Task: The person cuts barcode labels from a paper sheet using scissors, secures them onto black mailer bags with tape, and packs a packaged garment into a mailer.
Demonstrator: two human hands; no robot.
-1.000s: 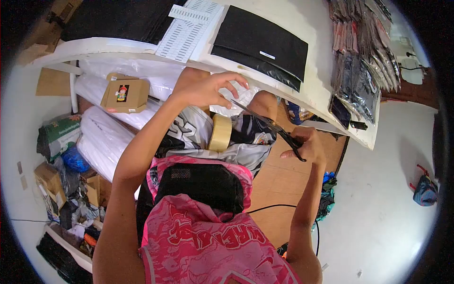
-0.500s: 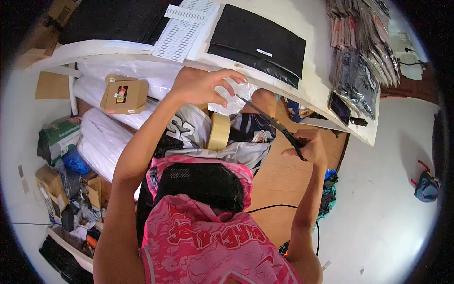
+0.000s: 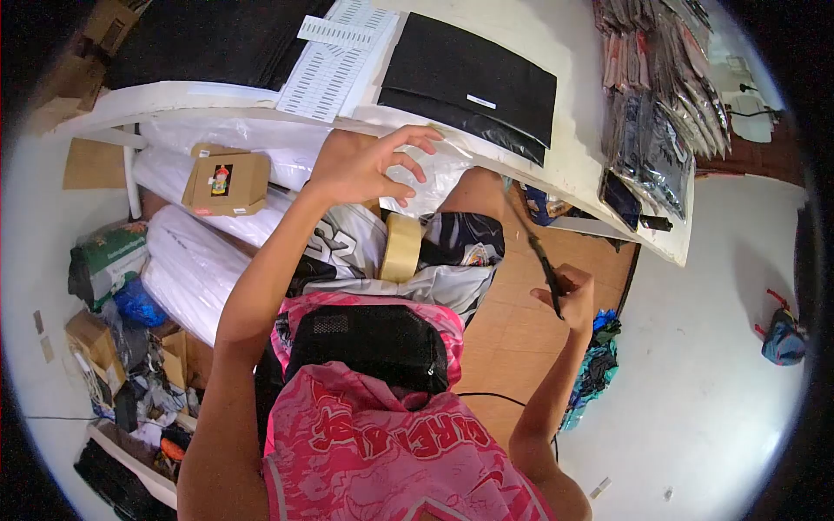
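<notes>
My right hand (image 3: 573, 297) is closed around the handles of a pair of dark scissors (image 3: 540, 252), whose blades point up toward the table's front edge. The blades look blurred near the tip. My left hand (image 3: 369, 169) is raised near the table edge, its fingers curved and apart, with nothing visible between them. Below it a roll of tan packing tape (image 3: 401, 247) stands on my lap. Clear plastic (image 3: 430, 182) shows behind the left fingers. On the table lies a black plastic package (image 3: 473, 87) with a small white label.
Sheets of printed labels (image 3: 326, 69) lie left of the package, beside black bags (image 3: 200, 43). A stack of bagged garments (image 3: 647, 113) and a phone (image 3: 620, 198) sit on the right side. Under the table are white plastic-wrapped rolls (image 3: 191, 260) and a small cardboard box (image 3: 226, 182).
The scissors have swung away from my left hand, to the right, and now point more upward. My right hand has dropped slightly. The left hand has shifted a little left.
</notes>
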